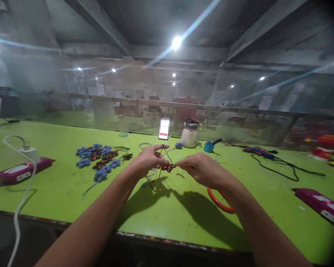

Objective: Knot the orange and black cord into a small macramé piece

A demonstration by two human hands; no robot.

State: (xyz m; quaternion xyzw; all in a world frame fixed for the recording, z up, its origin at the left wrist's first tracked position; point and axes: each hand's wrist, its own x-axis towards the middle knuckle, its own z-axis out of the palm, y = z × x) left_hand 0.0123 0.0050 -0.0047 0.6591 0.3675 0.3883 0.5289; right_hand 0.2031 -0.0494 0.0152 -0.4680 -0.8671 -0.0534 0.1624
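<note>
Above the green table, my left hand (149, 160) pinches a small dark and orange crocheted piece (167, 168) between thumb and fingers. Dark yarn (167, 152) loops over its raised index finger and runs taut down to the piece. My right hand (204, 168) is closed, its fingertips meeting the right side of the piece. It seems to grip a thin crochet hook, mostly hidden by the fingers. Loose yarn ends (156, 181) hang below the left hand. Several crocheted flowers (96, 152), blue and dark orange, lie to the left.
A lit phone (164, 129) leans upright at the back, beside a pale jar (189, 135) and a blue pot (209, 147). A red ring (219, 203) lies under my right forearm. Purple power strips (25, 170) flank both sides. A blue-handled tool with a cord (258, 152) lies right.
</note>
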